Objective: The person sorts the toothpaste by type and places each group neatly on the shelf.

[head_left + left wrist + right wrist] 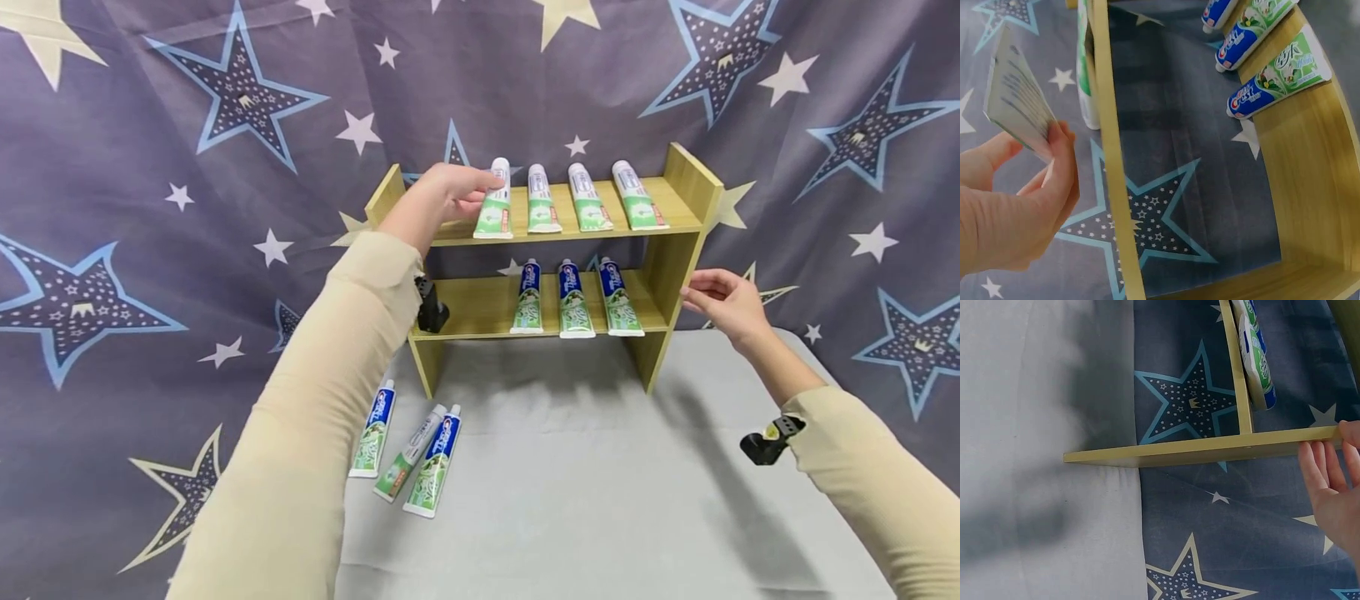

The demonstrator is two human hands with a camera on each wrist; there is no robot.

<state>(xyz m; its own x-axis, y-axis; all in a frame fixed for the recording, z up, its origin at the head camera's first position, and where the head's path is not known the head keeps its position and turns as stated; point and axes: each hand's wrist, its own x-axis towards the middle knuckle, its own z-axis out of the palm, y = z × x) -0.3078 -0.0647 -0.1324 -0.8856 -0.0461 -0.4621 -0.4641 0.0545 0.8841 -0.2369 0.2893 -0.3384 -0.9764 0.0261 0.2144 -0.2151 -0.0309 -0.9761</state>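
A white and green toothpaste tube (495, 208) is pinched between the thumb and fingers of my left hand (459, 187), cap up, at the upper level of the wooden shelf (480, 308). In the left wrist view this tube (1019, 94) stands tilted at the upper board. Three similar tubes (542, 200) lean in a row to its right. Several blue and green toothpaste tubes (573, 304) lie along the lower level. My right hand (723, 304) holds the shelf's right side panel (1210, 450), thumb at the edge and fingers against the outer face.
On the grey tabletop (585, 492), left of the shelf, lie two blue and green tubes (435, 462) with a white and green tube (410, 454) between them. A star-patterned curtain (420, 75) hangs close behind the shelf.
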